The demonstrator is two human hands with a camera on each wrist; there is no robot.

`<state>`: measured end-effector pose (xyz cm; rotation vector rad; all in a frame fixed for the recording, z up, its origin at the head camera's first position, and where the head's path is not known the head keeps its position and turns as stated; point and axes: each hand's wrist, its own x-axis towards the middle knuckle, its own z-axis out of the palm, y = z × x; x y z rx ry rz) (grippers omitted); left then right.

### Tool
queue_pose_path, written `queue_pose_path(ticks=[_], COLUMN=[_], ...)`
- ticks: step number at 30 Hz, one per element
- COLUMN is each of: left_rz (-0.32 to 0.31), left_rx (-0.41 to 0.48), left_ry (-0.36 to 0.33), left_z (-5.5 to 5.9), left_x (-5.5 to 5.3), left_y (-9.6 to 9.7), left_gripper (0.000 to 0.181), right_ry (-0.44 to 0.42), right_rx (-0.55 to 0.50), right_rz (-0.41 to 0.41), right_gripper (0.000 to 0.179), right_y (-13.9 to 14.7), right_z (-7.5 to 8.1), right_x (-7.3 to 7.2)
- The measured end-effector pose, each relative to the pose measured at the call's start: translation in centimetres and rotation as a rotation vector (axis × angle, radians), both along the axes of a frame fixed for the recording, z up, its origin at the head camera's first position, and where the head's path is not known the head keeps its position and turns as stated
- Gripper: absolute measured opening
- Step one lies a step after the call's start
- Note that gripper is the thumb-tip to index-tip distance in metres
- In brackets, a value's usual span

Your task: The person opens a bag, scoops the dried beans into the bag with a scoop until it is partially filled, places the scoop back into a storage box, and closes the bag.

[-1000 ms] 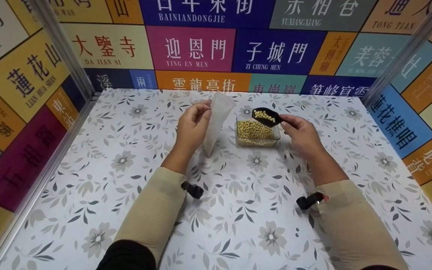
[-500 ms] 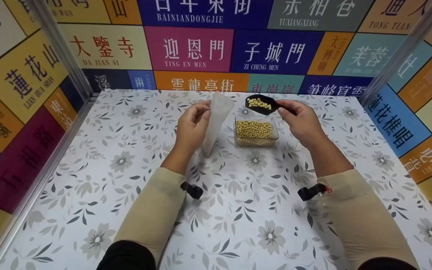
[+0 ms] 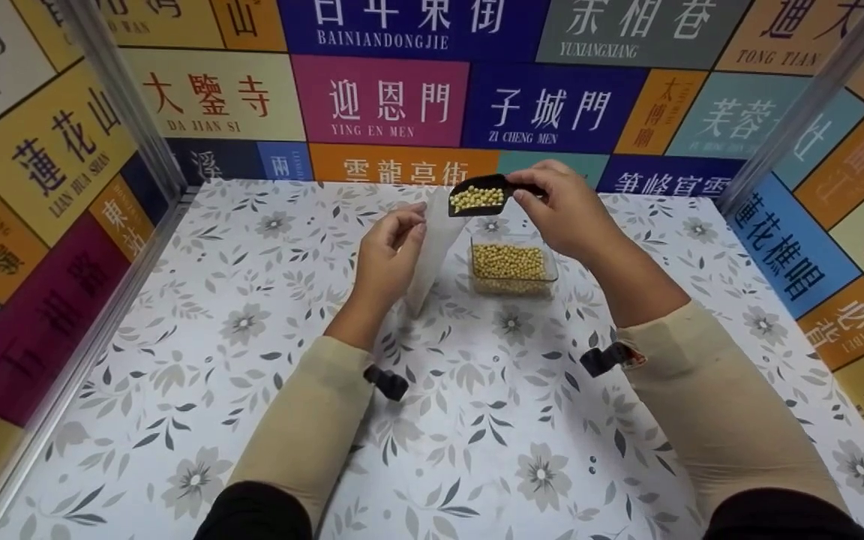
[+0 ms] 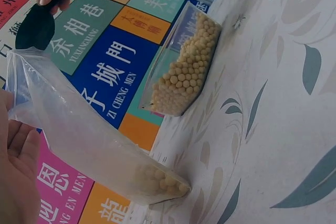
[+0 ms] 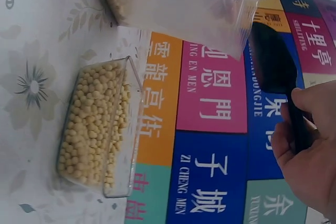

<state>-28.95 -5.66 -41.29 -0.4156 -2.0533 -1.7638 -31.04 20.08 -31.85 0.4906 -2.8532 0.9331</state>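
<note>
Through the head camera I see that my right hand has brought the black scoop across from above the clear rectangular box to the mouth of the frosted zip bag, while my left hand has stayed about where it was. The scoop carries a load of soybeans, so I judge the loading done for this scoopful and the emptying not yet begun. My right thumb and fingers pinch the scoop's handle, with the blade just ahead of the fingertips, pointing left. My left hand, fingers curled, holds the bag near its top; the bag leans, and its lower end seems to rest on the floral tablecloth, with some beans already in the bottom. Seen from both wrists, the blade is right at the bag's opening, but I can't tell whether it touches the plastic. The box, well filled with more beans, stands on the cloth below and to the left of my right hand, apart from both hands.
</note>
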Motion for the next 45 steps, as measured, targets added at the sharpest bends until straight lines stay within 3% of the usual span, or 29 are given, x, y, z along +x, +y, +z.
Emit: queue_pose_path(ticks=[7,12,19,27,34,45], left_rz=[-0.004,0.01,-0.001,0.001,-0.002,0.004], left_rx=[0.015,-0.009,0.013,0.007,0.006,0.003], left_ry=[0.043,0.059,0.061,0.045,0.009,0.024], left_z=[-0.2,-0.3,-0.2,-0.2,-0.2,-0.1], left_x=[0.0,-0.2,-0.2,-0.2,-0.2,-0.1], left_y=[0.0,-0.1,-0.2,-0.3,-0.3,-0.3], left_gripper=[0.013,0.014,0.013,0.014,0.014,0.014], right_ry=[0.162,0.222,0.24,0.182,0.101,-0.031], right_rx=[0.171,0.186,0.159,0.047,-0.101,-0.089], right_rz=[0.043,0.067,0.067,0.014,-0.037,-0.174], right_gripper=[0.033,0.031,0.031,0.03,0.037,0.042], right_y=[-1.5,-1.7,-1.4,-0.1,2.6,7.2], right_z=[1.0,1.2,1.3,0.7,-1.0,-5.0], right_x=[0.1,0.1,0.1,0.1,-0.1,-1.3])
